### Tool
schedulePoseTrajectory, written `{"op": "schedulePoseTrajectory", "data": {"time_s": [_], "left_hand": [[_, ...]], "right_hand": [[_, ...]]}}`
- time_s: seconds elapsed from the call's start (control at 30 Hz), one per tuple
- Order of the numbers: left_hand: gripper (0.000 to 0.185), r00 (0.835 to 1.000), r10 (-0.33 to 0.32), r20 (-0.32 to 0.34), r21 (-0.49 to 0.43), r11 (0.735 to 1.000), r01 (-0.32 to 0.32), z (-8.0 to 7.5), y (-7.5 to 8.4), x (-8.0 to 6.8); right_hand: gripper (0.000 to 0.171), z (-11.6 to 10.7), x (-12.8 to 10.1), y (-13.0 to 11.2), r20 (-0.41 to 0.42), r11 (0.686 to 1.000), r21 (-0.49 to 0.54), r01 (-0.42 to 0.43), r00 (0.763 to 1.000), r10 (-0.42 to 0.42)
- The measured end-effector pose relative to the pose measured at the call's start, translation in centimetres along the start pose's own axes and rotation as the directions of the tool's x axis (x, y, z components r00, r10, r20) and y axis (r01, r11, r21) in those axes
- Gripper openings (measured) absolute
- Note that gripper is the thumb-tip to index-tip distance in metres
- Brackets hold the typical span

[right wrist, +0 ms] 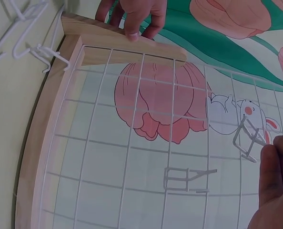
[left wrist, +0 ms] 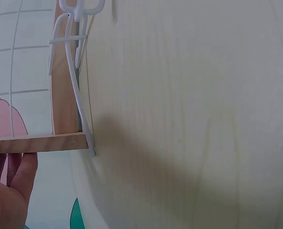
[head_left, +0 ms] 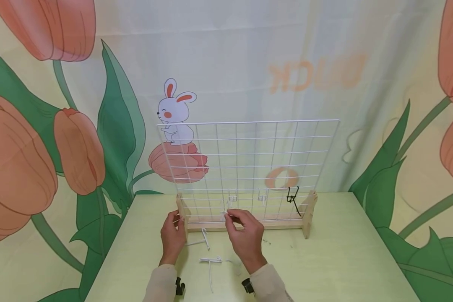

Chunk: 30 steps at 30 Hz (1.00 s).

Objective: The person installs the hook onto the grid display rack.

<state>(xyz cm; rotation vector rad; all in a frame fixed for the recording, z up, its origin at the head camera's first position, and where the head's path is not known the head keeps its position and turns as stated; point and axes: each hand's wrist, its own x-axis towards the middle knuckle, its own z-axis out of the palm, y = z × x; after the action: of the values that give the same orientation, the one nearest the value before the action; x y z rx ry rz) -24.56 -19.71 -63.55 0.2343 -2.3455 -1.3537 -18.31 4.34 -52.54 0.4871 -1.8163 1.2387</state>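
Note:
A white wire grid panel (head_left: 245,152) stands upright in a wooden stand (head_left: 307,218). My left hand (head_left: 173,238) holds the stand's left end piece, thumb on one side and fingers on the other, as the right wrist view shows. In front of the lower grid, my right hand (head_left: 246,235) pinches a white wire hook (right wrist: 248,138) between thumb and fingertips. That hook overlaps the grid wires in the right wrist view. Another white hook (right wrist: 186,180) hangs on the grid nearby, and a second hanging white hook (head_left: 262,198) is farther right.
A black hook (head_left: 292,199) hangs near the grid's right end. Loose white hooks lie on the table: one T-shaped hook (head_left: 211,261) between my forearms, another hook (head_left: 204,240) by the stand's left foot. Behind the grid hangs a printed curtain (head_left: 226,75).

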Motion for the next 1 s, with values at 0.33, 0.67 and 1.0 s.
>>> {"op": "schedulePoseTrajectory", "data": {"time_s": [0.33,0.67,1.0], "left_hand": [[0.031,1.000,0.007,0.009,-0.017,1.000,-0.007,-0.3,-0.1,0.3],[0.031,1.000,0.012,0.014,-0.030,0.999,-0.011,-0.3,-0.2,0.2],[0.030,1.000,0.011,0.015,-0.026,1.000,-0.010,-0.2,0.0,0.1]], "right_hand": [[0.017,1.6,0.7,0.0,0.026,1.000,0.010,0.014,1.000,-0.014],[0.018,3.3,1.4,0.4,0.028,1.000,-0.011,0.023,0.999,-0.022],[0.017,4.6,1.6,0.9,0.066,1.000,-0.026,0.001,0.998,0.001]]}}
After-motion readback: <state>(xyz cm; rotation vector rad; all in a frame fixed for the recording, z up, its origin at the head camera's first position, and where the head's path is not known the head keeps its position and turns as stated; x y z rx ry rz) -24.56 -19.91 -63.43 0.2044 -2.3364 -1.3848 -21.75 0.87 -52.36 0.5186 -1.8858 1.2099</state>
